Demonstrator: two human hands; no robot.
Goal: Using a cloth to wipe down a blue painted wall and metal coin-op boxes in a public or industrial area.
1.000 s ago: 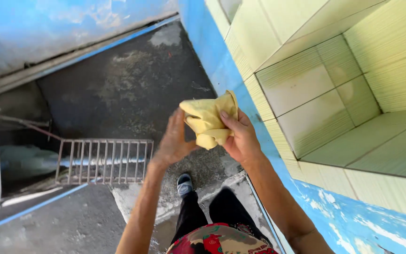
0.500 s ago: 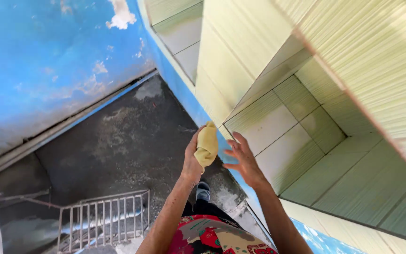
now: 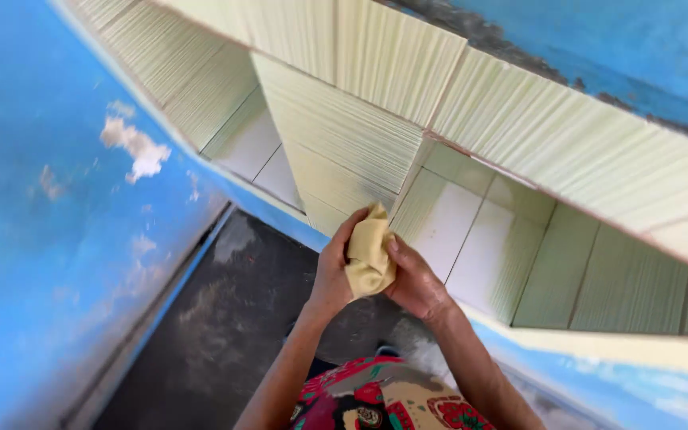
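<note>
A crumpled yellow cloth [image 3: 369,253] is held between both hands at the centre of the head view. My left hand [image 3: 332,275] grips its left side, fingers curled up around it. My right hand [image 3: 416,280] clasps it from the right, thumb pressed on the cloth. The cloth sits just in front of the vertical divider [image 3: 336,151] of a pale green tiled shelf unit, close to the divider's lower edge.
The tiled unit has open compartments on the right [image 3: 479,239] and at the upper left [image 3: 244,139]. A blue painted wall [image 3: 49,239] with flaked patches fills the left. Below lies a dark concrete floor [image 3: 224,326]. My patterned red garment [image 3: 376,402] shows at the bottom.
The view has swung upward from the floor and metal rack to the tiled shelves. My right hand, off the cloth half a second ago, has closed back onto it beside the left.
</note>
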